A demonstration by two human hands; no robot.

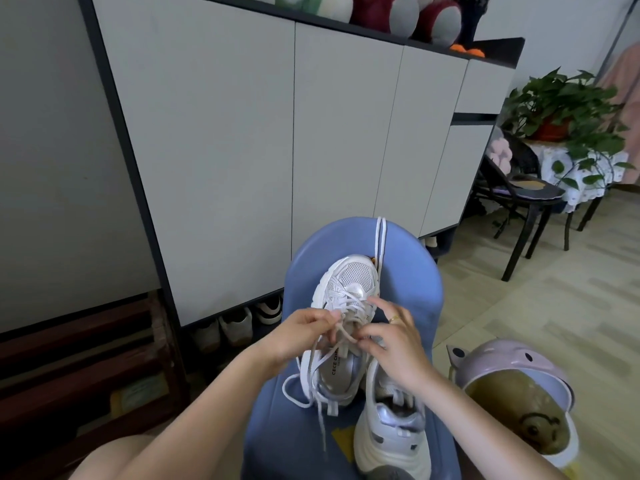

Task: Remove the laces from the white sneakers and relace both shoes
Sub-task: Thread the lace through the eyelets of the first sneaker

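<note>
White sneaker (341,320) lengthwise, toe away, lace (323,367) seemingly pinched

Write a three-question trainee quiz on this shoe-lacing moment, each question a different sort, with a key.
1. True or false: both hands are working at the laces of the upright sneaker on the blue chair.
2. Multiple choice: where is the loose lace? A) draped over the blue chair's back B) on the floor C) in the pink helmet
3. Fill in: the second sneaker lies nearer the person, to the ____ of the first.

Key: 1 true: the left hand and the right hand both pinch the laces. 2 A. 3 right.
</note>
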